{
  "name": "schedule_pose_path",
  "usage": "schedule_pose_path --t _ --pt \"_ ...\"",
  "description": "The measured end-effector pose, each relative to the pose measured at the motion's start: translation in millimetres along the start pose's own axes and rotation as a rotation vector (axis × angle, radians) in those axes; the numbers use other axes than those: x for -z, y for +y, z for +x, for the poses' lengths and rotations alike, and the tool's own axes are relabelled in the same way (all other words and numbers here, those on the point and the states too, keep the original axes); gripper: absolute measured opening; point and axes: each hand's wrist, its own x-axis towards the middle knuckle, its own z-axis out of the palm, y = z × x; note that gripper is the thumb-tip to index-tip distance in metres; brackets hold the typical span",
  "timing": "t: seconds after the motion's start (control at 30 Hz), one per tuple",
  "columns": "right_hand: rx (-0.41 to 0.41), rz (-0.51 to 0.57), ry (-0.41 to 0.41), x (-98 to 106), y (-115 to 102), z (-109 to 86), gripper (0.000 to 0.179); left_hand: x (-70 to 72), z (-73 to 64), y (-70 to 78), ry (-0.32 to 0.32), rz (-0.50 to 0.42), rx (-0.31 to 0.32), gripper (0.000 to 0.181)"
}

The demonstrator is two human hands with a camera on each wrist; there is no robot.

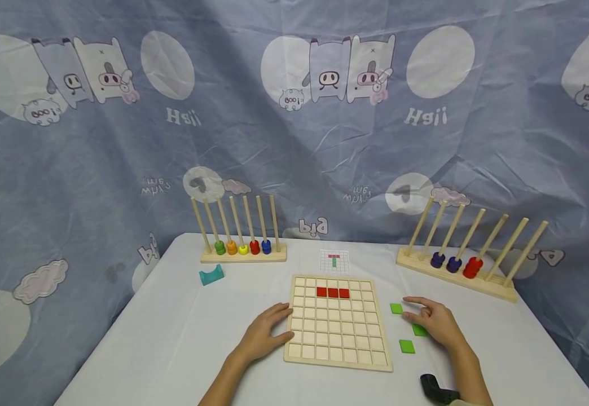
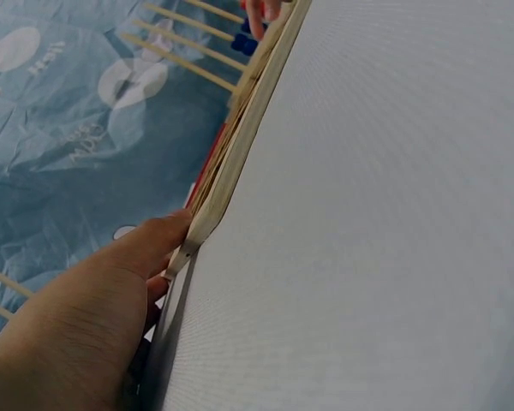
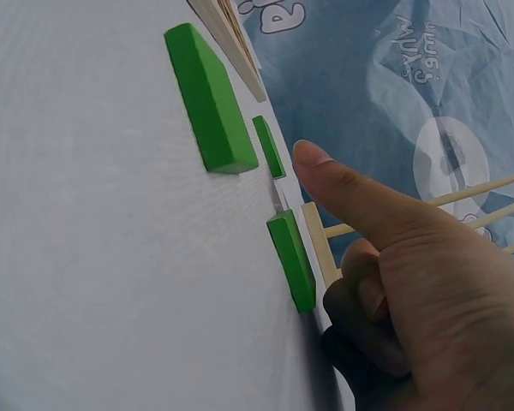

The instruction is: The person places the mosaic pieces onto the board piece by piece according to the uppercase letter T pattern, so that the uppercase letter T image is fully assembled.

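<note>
We see a pale wooden board [image 1: 342, 341] at the lower centre of the frame, its raised slats forming a grid of shallow square cells; three flat, glossy red tiles [image 1: 333, 292] fill neighbouring cells near its top. Our left hand [image 1: 267, 332] rests its fingertips and thumb against the board's left edge, not clenched. To the right of the board, three smooth, straight-edged green tiles [image 1: 407, 346] lie loose on the white tabletop [image 1: 172, 338]. Our right hand [image 1: 436, 323] hovers near them holding nothing, index finger and thumb apart, the other fingers curled in. Above the board, a paper card [image 1: 334, 262] shows a printed grid with a red-and-green T. Wooden peg racks [image 1: 244, 258] with rounded coloured beads stand at left and right. Behind, the creased blue cloth [image 1: 294, 146] reads "Haii" and "Boo", with "pig" upside down.
</note>
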Motion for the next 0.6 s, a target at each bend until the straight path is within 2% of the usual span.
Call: schedule_pose_path --t 0.23,0.43,0.6 --pt "-0.004 -0.015 -0.018 0.2 -3.1 0.3 0.051 3.1 1.5 0.0 0.012 0.013 -0.029 0.057" --pt "0.002 -0.037 -0.025 -2.1 -7.8 3.6 0.049 7.3 5.0 -0.4 -0.007 0.005 -0.011 0.057" --pt "-0.007 -0.066 -0.023 -4.8 -4.4 -0.5 0.048 0.7 -1.0 0.4 -0.026 -0.014 0.025 0.058"
